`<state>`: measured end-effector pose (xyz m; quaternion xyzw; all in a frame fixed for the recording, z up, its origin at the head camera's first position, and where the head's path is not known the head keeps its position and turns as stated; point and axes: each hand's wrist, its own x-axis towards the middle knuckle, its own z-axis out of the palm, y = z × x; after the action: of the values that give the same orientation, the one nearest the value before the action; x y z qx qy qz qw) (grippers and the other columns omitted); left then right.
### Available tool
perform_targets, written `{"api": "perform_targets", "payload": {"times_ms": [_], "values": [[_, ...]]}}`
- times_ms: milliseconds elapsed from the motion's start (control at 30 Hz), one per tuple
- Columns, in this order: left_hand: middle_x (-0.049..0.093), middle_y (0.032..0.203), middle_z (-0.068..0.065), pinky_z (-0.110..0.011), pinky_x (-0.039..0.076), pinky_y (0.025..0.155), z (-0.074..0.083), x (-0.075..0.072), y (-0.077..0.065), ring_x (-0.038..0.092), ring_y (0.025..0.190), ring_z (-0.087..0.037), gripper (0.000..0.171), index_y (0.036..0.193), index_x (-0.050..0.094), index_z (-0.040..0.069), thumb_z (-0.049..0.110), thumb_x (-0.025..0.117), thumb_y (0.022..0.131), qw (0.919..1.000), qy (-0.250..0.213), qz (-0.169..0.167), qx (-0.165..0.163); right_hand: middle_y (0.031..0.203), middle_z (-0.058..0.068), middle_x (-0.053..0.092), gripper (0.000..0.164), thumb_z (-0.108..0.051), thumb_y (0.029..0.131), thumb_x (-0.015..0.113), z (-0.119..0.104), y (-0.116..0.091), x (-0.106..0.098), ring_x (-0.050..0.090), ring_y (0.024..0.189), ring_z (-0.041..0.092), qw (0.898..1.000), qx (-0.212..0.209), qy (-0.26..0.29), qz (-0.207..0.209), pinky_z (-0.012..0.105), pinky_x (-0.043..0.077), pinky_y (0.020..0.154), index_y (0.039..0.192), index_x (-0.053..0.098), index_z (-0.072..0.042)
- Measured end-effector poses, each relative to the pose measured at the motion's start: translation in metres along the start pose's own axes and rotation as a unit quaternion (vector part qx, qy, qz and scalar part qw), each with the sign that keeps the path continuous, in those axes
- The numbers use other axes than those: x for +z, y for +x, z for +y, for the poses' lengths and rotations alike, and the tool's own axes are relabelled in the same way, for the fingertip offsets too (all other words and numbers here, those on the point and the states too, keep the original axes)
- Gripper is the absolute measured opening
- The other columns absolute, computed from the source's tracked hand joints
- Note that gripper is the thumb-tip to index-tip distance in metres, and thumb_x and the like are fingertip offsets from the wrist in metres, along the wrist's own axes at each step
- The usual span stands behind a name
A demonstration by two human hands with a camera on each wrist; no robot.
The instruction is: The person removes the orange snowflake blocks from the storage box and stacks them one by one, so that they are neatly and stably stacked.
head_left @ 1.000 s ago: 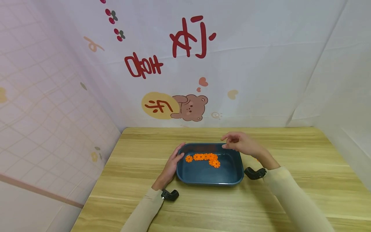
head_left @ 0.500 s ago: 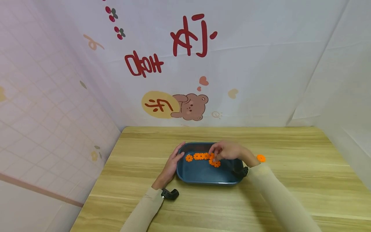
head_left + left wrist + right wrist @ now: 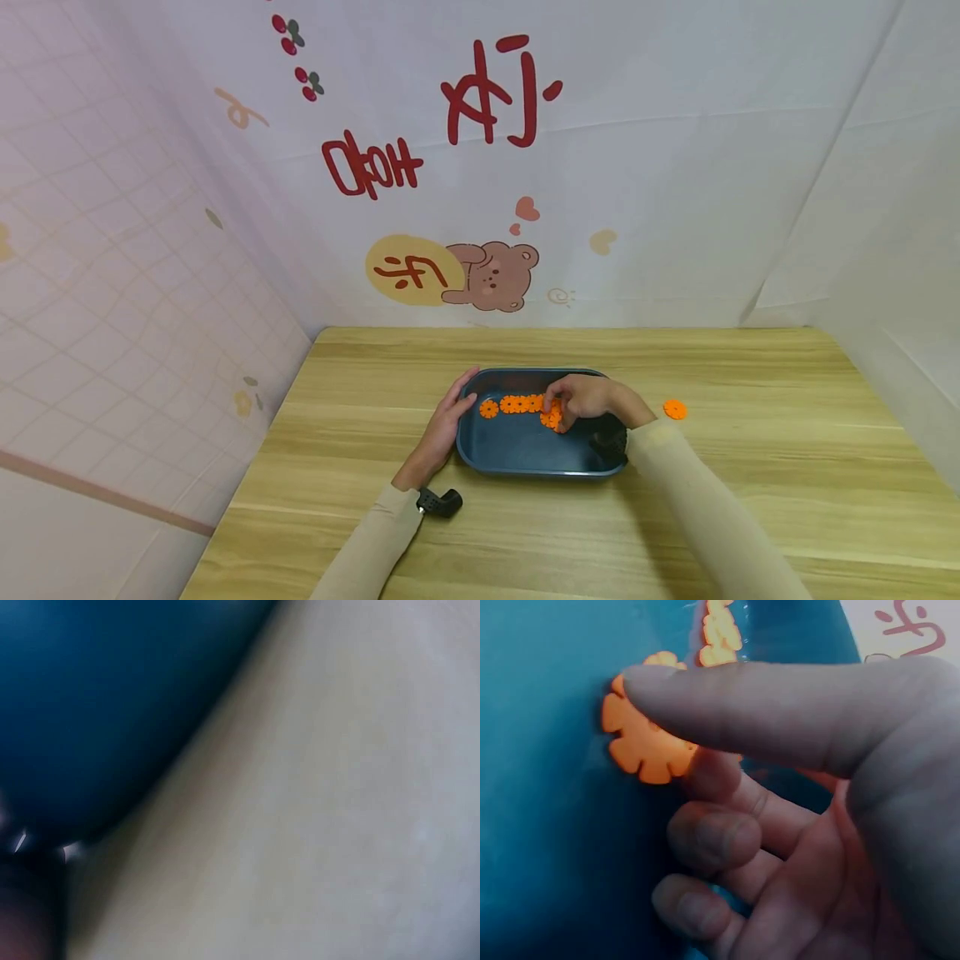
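A dark blue rectangular tray (image 3: 525, 450) sits on the table. My left hand (image 3: 444, 423) grips its left wall, thumb over the rim and fingers along the outside. The left wrist view has only the tray's blurred outer side (image 3: 97, 690). Inside the tray, my right hand (image 3: 588, 396) pinches an orange notched building disc (image 3: 649, 742), thumb across its face and index fingertip at its edge. The other fingers are curled below. A line of linked orange discs (image 3: 520, 404) runs left from there. One single disc (image 3: 489, 409) lies near the tray's left end.
Another orange disc (image 3: 675, 409) lies on the wood-grain table (image 3: 750, 383), right of the tray. White printed cloth (image 3: 675, 167) hangs behind the table and along its sides. A black wrist camera (image 3: 441, 502) sits on the left wrist, near the tray's front left corner.
My right hand has come from above the tray's back right rim down and left to the orange discs inside, uncovering the disc on the table. The left hand stays at the tray.
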<state>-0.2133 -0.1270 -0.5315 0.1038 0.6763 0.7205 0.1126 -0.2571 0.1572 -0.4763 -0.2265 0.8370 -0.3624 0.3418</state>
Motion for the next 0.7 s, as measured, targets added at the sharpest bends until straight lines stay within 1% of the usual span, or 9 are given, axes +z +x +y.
{"api": "perform_targets", "payload": {"times_ms": [133, 233, 333, 467, 567, 700], "values": [[0.023, 0.163, 0.002, -0.046, 0.014, 0.120, 0.0013, 0.0004, -0.0007, 0.016, 0.150, -0.020, 0.052, 0.156, 0.030, 0.012, 0.022, 0.041, 0.106, 1.0000, -0.002, -0.001, 0.002, 0.081, 0.006, 0.068, 0.025, 0.003, 0.077, 0.076, 0.0035, 0.0020, 0.0015, 0.058, 0.064, 0.016, 1.000, -0.011, -0.001, 0.007, 0.029, 0.048, 0.066, 0.100, 0.067, -0.004], [0.023, 0.163, 0.002, -0.047, 0.014, 0.121, 0.0014, 0.0003, -0.0024, 0.016, 0.151, -0.020, 0.052, 0.155, 0.034, 0.016, 0.025, 0.044, 0.106, 1.0000, 0.001, 0.004, 0.002, 0.077, 0.005, 0.067, 0.024, 0.003, 0.077, 0.076, 0.0047, 0.0023, 0.0034, 0.055, 0.061, 0.014, 1.000, -0.020, -0.009, 0.010, 0.028, 0.047, 0.063, 0.098, 0.068, -0.004], [0.026, 0.162, 0.003, -0.045, 0.015, 0.120, 0.0010, -0.0004, -0.0042, 0.019, 0.150, -0.019, 0.050, 0.153, 0.038, 0.021, 0.028, 0.047, 0.105, 0.9999, 0.005, 0.011, 0.001, 0.073, 0.003, 0.064, 0.022, 0.000, 0.078, 0.078, 0.0050, 0.0029, 0.0053, 0.050, 0.059, 0.013, 0.999, -0.027, -0.023, 0.016, 0.028, 0.043, 0.060, 0.097, 0.069, -0.006], [0.027, 0.161, 0.004, -0.044, 0.015, 0.120, 0.0005, -0.0005, -0.0034, 0.019, 0.149, -0.018, 0.050, 0.154, 0.037, 0.020, 0.026, 0.046, 0.105, 0.9999, 0.006, 0.009, 0.002, 0.067, -0.001, 0.059, 0.019, -0.005, 0.078, 0.080, 0.0055, 0.0023, 0.0067, 0.046, 0.057, 0.013, 0.998, -0.031, -0.036, 0.029, 0.028, 0.038, 0.058, 0.094, 0.070, -0.008], [0.025, 0.162, 0.004, -0.044, 0.014, 0.120, 0.0006, -0.0001, -0.0027, 0.018, 0.150, -0.018, 0.051, 0.155, 0.034, 0.017, 0.024, 0.044, 0.106, 1.0000, 0.003, 0.003, 0.003, 0.063, -0.003, 0.055, 0.018, -0.006, 0.079, 0.080, 0.0063, 0.0012, 0.0076, 0.043, 0.054, 0.012, 0.998, -0.039, -0.037, 0.033, 0.027, 0.037, 0.056, 0.093, 0.070, -0.008], [0.023, 0.163, 0.002, -0.046, 0.014, 0.120, 0.0009, 0.0000, -0.0028, 0.018, 0.150, -0.020, 0.052, 0.156, 0.032, 0.015, 0.025, 0.043, 0.106, 1.0000, -0.001, -0.002, 0.002, 0.061, -0.004, 0.052, 0.016, -0.007, 0.079, 0.080, 0.0075, 0.0012, 0.0086, 0.042, 0.053, 0.011, 0.997, -0.051, -0.037, 0.036, 0.025, 0.036, 0.054, 0.092, 0.070, -0.008]]}}
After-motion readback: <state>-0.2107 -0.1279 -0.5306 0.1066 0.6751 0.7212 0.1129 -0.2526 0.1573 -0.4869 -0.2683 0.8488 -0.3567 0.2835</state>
